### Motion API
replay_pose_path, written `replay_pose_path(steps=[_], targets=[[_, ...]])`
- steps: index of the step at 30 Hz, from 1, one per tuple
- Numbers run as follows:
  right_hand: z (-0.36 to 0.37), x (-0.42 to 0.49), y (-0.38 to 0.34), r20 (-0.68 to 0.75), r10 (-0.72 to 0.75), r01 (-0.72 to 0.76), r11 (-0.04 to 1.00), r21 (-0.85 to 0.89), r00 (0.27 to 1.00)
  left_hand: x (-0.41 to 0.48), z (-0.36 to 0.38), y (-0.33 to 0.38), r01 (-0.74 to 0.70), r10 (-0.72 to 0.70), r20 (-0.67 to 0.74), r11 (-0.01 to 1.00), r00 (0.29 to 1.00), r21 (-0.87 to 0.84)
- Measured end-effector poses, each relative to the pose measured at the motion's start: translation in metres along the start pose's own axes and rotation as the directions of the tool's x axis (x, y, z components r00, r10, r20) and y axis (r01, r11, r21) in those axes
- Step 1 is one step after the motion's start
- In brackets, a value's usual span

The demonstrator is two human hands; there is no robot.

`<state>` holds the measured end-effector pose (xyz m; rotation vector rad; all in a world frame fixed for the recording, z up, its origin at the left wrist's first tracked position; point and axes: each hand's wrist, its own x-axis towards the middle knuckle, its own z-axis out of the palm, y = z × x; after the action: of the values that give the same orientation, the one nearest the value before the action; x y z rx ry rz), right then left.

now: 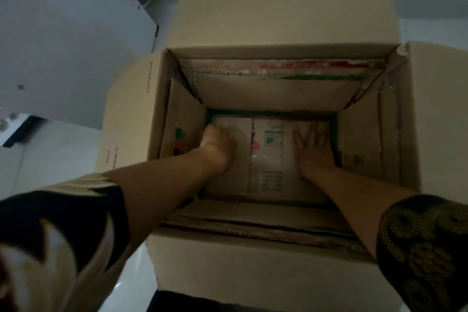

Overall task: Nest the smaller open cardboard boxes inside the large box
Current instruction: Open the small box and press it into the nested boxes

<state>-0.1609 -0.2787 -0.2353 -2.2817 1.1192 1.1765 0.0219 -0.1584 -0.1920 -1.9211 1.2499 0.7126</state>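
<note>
The large box (266, 268) stood open on the floor, with smaller boxes (276, 95) already nested inside it — their walls layered against its sides. Both hands pressed down on the innermost bottom flaps (268, 159): the left hand (217, 144) curled loosely, the right hand (314, 149) flat, fingers spread, gripping nothing. Nesting looked nearly finished.

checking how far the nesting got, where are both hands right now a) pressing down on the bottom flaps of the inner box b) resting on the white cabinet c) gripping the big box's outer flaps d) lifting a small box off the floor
a: the left hand and right hand both lie palm down on the bottom flaps deep inside the inner box, which sits within the large box.
</note>
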Motion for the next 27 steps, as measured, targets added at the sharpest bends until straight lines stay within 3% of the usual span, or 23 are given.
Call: replay_pose_path(steps=[3, 8, 12, 15, 17, 19, 23, 25, 27], targets=[[0.014, 0.007, 0.002, -0.058, -0.041, 0.046, 0.995, 0.092, 0.997, 0.002, 0.006, 0.018, -0.187, 0.184, 0.036, 0.974, 0.982, 0.130], [0.019, 0.011, 0.008, -0.123, -0.075, 0.085, 0.993, 0.080, 0.990, 0.033, 0.059, 0.034, -0.092, 0.092, -0.005, 0.994, 0.996, -0.052], [-0.007, 0.001, -0.003, 0.152, -0.087, 0.070, 0.991, 0.117, 0.985, 0.037, 0.066, 0.033, -0.119, 0.115, -0.061, 0.991, 0.991, -0.063], [-0.009, -0.025, -0.018, 0.400, -0.184, 0.119, 0.976, 0.182, 0.898, 0.039, 0.069, 0.033, -0.110, 0.106, -0.070, 0.991, 0.992, -0.070], [0.006, -0.046, -0.019, 0.543, -0.156, 0.113, 0.987, 0.112, 0.825, 0.039, 0.072, 0.032, -0.105, 0.099, -0.068, 0.991, 0.993, -0.083], [0.018, -0.054, -0.016, 0.597, -0.118, 0.056, 0.991, 0.122, 0.793, 0.040, 0.074, 0.032, -0.104, 0.098, -0.069, 0.990, 0.993, -0.094], [0.016, -0.052, -0.017, 0.498, -0.133, 0.087, 0.989, 0.116, 0.857, 0.042, 0.073, 0.032, -0.090, 0.086, -0.062, 0.993, 0.994, -0.081], [0.003, -0.062, -0.013, 0.291, -0.104, 0.139, 0.985, -0.104, 0.951, 0.037, 0.065, 0.029, -0.096, 0.094, -0.035, 0.993, 0.995, -0.063], [-0.012, -0.069, 0.002, 0.037, -0.092, 0.099, 0.897, -0.431, 0.995, 0.030, 0.050, 0.022, -0.093, 0.093, -0.027, 0.996, 0.995, 0.014]])
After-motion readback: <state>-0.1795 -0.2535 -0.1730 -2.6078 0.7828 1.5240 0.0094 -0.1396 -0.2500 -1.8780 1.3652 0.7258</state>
